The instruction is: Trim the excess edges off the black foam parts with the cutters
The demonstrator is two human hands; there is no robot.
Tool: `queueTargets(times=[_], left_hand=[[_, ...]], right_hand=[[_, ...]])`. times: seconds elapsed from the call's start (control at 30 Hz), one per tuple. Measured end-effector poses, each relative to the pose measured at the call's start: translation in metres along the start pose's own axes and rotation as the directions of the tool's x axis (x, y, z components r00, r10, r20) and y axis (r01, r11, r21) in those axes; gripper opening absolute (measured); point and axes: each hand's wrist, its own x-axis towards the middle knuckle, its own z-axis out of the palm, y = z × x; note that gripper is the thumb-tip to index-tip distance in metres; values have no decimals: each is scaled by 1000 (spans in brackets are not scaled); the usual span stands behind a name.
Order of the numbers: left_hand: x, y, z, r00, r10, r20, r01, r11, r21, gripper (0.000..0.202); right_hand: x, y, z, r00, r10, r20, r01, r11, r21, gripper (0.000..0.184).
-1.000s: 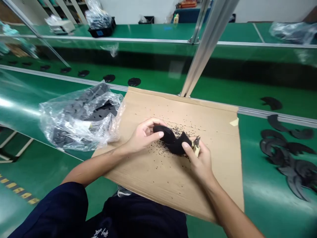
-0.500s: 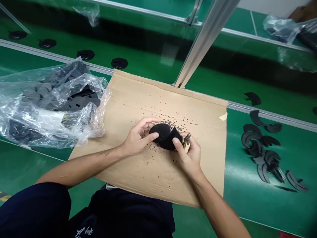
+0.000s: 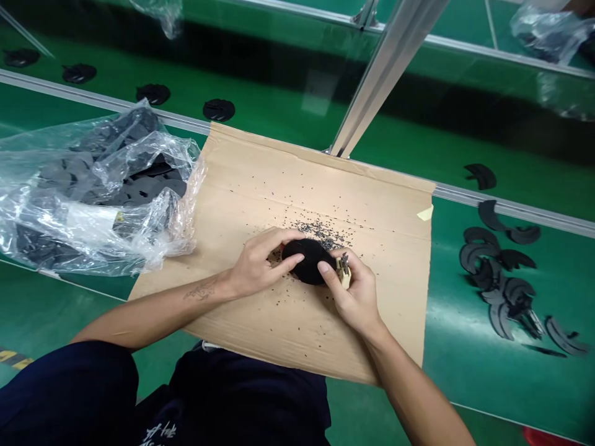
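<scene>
Evidently mid-trim over the cardboard sheet (image 3: pixel 279 173): left hand (image 3: pixel 253 266) pinches a black foam disc (image 3: pixel 304 260), right hand (image 3: pixel 356 297) clasps small nippers (image 3: pixel 343 269) against it; cutting wants steadiness.

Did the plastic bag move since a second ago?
No. The plastic bag lies in the same spot, its edge overlapping the left side of the cardboard. Only the camera shifted.

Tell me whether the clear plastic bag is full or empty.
Not empty: many dark flat pieces show through the clear plastic bag, piled inside. How full, cannot tell.
</scene>
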Motion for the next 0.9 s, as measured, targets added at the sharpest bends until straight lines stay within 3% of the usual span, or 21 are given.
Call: queueTargets(times=[0.17, 0.3, 0.5, 0.7, 0.8, 0.9], left_hand=[[0, 0, 1, 988, -138, 68, 143, 987, -76, 28], [2, 0, 1, 993, -86, 87, 92, 993, -72, 28], [4, -2, 0, 980, -126, 153, 167, 940, -298, 22], [6, 1, -5, 983, 123, 136, -102, 983, -152, 25], [6, 3, -5, 988, 58, 146, -22, 972, -234, 38], [6, 4, -6, 988, 14, 153, 35, 950, -309, 32]], right_hand=[[-1, 1, 1, 999, -26, -31, 25, 1000, -10, 25], [-3, 4, 2, 994, -102, -34, 101, 995, -21, 20], [0, 7, -3, 970, -241, -16, 235, 958, -164, 14], [4, 6, -9, 896, -444, 28, 432, 856, -285, 13], [2, 8, -8, 848, -528, 42, 518, 811, -272, 11], [0, 12, -5, 791, -612, -6, 590, 764, -260, 16]])
